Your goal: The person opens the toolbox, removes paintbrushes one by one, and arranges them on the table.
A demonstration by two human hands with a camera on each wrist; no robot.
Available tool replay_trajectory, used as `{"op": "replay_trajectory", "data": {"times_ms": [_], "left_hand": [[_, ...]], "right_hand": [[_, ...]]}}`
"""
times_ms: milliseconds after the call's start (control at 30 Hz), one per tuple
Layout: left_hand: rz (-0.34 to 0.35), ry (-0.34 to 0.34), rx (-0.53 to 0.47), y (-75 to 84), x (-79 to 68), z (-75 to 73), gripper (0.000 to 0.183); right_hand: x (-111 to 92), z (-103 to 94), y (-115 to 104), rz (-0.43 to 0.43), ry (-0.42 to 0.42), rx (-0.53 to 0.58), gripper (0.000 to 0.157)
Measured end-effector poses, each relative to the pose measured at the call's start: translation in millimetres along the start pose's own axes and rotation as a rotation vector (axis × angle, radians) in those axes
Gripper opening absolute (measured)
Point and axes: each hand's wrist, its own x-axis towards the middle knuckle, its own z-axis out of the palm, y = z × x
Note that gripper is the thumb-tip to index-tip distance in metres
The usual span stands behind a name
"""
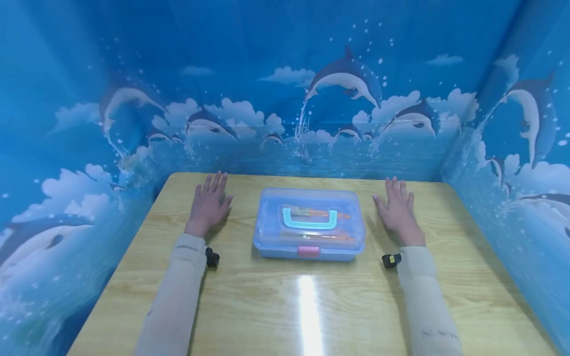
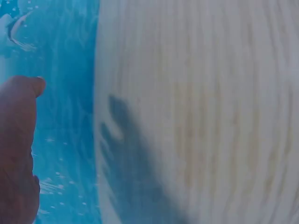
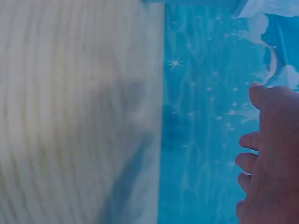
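Observation:
A clear-lidded plastic box (image 1: 272, 237) with a light blue handle (image 1: 309, 225) and a pink latch (image 1: 308, 251) sits in the middle of the wooden table. Paintbrushes with orange handles (image 1: 329, 214) show through its lid. To the left of the box, my left hand (image 1: 208, 206) is held flat with straight fingers, holding nothing. On the other side my right hand (image 1: 399, 211) has its fingers straight and thumb spread toward the box, also holding nothing. In the wrist views each hand appears near the table's edge, with its shadow on the wood.
The table (image 1: 249, 306) carries a bright light reflection in front of the box. A blue dolphin-print curtain (image 1: 249, 148) stands behind the table and along both sides. Small black cameras (image 1: 213, 257) are strapped at both wrists.

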Motion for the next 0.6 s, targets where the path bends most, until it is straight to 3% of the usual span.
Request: {"op": "replay_trajectory", "data": {"times_ms": [267, 433, 600], "left_hand": [[0.137, -0.002, -0.062, 18.7, -10.4, -28.8, 0.066], [0.278, 0.002, -0.091, 45.9, -23.5, -47.0, 0.064], [0.451, 0.053, -0.079, 72.6, -43.8, -46.5, 0.063]], "right_hand": [[-25, -21.7, -39, -0.165, 0.088, 0.173, 0.069], [-48, -26.8, -77, -0.35, 0.254, 0.385, 0.054], [-72, -17.5, -115, -0.566, 0.351, 0.528, 0.044]]}}
